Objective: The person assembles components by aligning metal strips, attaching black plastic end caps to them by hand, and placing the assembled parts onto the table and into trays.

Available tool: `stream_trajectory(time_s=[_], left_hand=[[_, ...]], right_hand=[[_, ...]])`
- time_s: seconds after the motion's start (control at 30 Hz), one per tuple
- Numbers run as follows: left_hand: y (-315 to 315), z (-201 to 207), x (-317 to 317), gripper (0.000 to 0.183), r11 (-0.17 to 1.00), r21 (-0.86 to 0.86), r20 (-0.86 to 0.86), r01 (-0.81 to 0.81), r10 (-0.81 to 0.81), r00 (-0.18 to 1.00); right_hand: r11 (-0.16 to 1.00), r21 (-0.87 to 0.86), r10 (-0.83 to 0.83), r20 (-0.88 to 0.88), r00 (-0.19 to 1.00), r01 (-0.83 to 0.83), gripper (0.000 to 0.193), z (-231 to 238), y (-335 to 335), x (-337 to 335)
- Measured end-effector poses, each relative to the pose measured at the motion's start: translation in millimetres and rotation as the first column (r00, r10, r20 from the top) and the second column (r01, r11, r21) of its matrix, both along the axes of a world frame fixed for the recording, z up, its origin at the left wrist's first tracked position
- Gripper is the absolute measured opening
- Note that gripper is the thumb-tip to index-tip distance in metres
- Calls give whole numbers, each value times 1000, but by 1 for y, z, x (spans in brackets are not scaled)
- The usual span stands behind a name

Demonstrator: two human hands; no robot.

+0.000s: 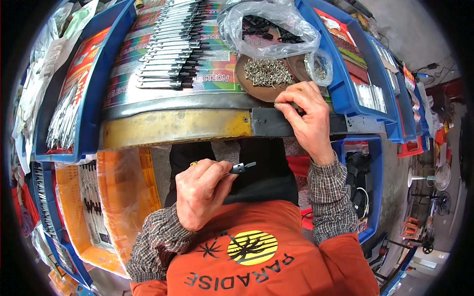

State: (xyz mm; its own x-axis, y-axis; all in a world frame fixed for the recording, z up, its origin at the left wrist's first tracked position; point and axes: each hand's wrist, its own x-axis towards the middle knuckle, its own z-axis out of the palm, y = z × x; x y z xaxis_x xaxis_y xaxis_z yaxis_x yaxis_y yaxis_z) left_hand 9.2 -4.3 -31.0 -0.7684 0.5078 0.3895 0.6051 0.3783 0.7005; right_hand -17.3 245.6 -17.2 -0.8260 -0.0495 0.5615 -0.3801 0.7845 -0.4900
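Observation:
My left hand (201, 191) is closed around a small black-handled piece with a slim metal tip (239, 168), held above my lap. The tip points to the right; most of the handle is hidden in the fingers. My right hand (308, 117) hovers at the table edge by a round brown dish (253, 92). Its thumb and forefinger are pinched together, and whatever is between them is too small to make out. A heap of small metal pins or screws (268, 72) lies in the dish. Left of it runs a long row of silver-and-black pieces (168, 59).
Behind the dish sits a clear plastic bag (269, 45) with black parts. A smaller bag (318, 67) lies beside it. Blue trays (94, 106) (363, 84) flank the table. An orange plastic-lined crate (123, 192) stands below left, a blue bin (377, 182) below right.

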Motion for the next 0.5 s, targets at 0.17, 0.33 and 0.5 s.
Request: stream_trajectory(time_s=[0.17,0.33,0.5], left_hand=[[0,2,3,19,1000,-16,1,6,-6,1000],[3,7,6,24,999,-24,-18,47,-47,999],[4,10,8,26,998,-43,-72,51,-54,996]], right_hand=[[966,-220,167,122,978,-137,11,11,-29,35],[909,-307,334,127,934,-283,13,5,-47,56],[915,-295,322,128,938,-274,14,3,-52,60]])
